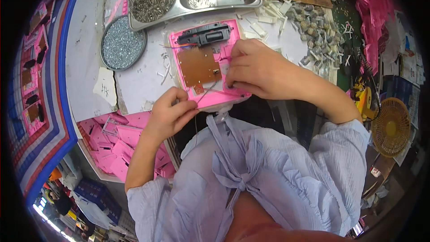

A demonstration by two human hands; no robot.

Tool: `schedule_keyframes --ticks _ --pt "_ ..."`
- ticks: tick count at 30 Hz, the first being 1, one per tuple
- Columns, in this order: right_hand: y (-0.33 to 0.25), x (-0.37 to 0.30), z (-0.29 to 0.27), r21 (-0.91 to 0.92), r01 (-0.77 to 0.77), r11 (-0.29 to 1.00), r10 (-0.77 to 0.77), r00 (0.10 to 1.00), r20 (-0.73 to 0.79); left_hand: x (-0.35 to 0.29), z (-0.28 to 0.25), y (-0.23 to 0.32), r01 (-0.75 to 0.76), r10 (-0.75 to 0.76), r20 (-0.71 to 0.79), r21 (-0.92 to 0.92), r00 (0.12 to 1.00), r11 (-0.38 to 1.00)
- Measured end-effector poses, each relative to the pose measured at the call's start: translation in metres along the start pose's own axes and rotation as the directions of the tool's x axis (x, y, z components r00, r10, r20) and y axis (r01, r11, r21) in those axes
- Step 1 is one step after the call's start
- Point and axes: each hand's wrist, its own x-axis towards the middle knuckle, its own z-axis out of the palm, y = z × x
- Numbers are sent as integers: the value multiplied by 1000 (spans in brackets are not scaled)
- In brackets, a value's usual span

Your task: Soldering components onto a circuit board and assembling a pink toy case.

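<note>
A pink plastic panel (190,40) lies at the table's near edge, with a brown circuit board (197,66) and a black part (204,34) mounted on it. My right hand (257,69) rests on the panel's right side, fingers pressing beside the board. My left hand (168,112) sits at the panel's lower left corner and pinches thin red and dark wires (207,93) that run up to the board.
A round tin of small silver screws (122,42) stands left of the panel. A metal tray (224,4) with more screws is behind it. Grey small parts (316,29) are heaped at the right. A box of pink panels (116,141) sits below the table's left.
</note>
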Motion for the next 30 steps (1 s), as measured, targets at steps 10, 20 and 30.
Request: schedule_keyframes --ticks 10,20,30 --pt "5 -14 40 -97 52 994 -73 972 -225 -7 7 -2 -37 39 -67 38 997 999" --pt "-23 -15 54 -200 -92 975 43 971 -236 -10 9 -4 -31 31 -65 6 997 1000" --pt "-15 -11 56 -237 -42 971 -27 959 -282 -13 9 -4 -28 29 -82 10 996 1000"
